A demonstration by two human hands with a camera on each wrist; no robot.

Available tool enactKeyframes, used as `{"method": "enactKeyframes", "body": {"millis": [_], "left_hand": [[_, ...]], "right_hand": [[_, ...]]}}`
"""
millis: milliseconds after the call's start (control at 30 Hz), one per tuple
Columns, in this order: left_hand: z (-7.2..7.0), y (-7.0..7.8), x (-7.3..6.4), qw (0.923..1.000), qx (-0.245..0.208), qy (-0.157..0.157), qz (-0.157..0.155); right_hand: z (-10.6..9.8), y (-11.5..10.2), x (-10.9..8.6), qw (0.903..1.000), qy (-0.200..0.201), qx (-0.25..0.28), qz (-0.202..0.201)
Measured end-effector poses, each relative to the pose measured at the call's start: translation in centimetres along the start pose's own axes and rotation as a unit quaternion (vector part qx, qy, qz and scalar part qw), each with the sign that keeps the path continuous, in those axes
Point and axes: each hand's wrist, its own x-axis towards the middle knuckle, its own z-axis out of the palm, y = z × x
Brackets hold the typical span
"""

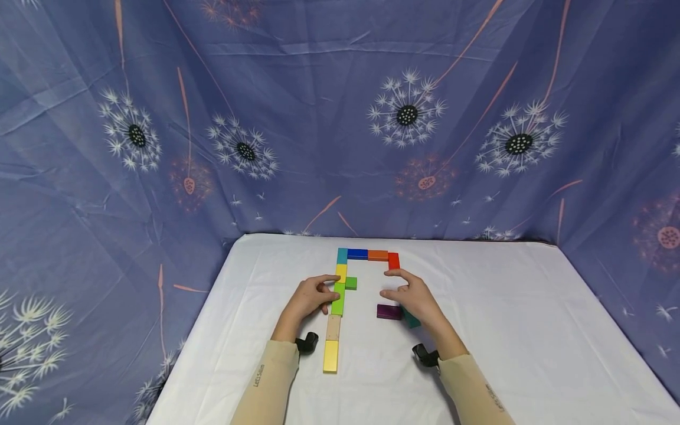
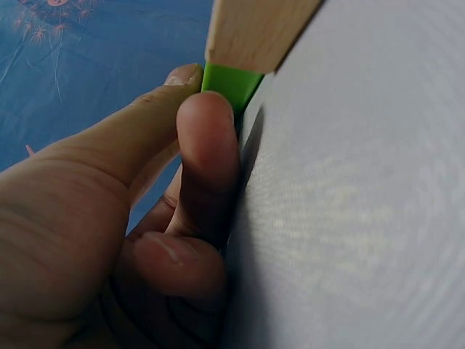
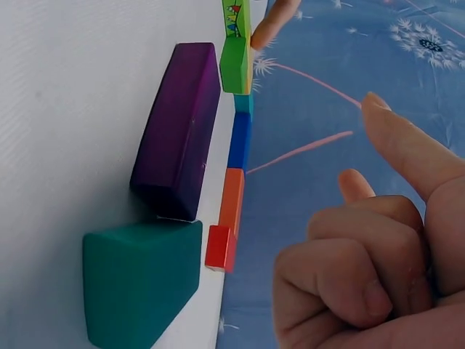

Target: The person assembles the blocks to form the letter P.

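Observation:
A column of blocks runs toward the person: a teal block (image 1: 342,255), a yellow block (image 1: 342,271), a light green block (image 1: 338,301), a plain wooden block (image 1: 333,326) and a gold block (image 1: 330,357). My left hand (image 1: 309,295) is at its left side, index fingertip at the yellow block and thumb at the light green one. In the left wrist view, fingertips lie right at the green block (image 2: 229,87). My right hand (image 1: 417,295) hovers with thumb and index apart, holding nothing, near the red block (image 1: 394,261) and above a purple block (image 1: 389,312).
A small green block (image 1: 351,283) juts right from the column. Blue (image 1: 358,254) and orange (image 1: 378,255) blocks link the teal block to the red one along the back. A dark green block (image 3: 138,276) lies by the purple one on the white-covered table (image 1: 504,330).

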Motion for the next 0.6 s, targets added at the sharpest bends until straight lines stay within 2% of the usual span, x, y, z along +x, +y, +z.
{"method": "enactKeyframes", "body": {"millis": [600], "left_hand": [[0.0, 0.0, 0.0, 1.0, -0.002, 0.003, -0.002]], "right_hand": [[-1.0, 2.0, -1.4, 0.9997, -0.009, -0.016, 0.013]]}}
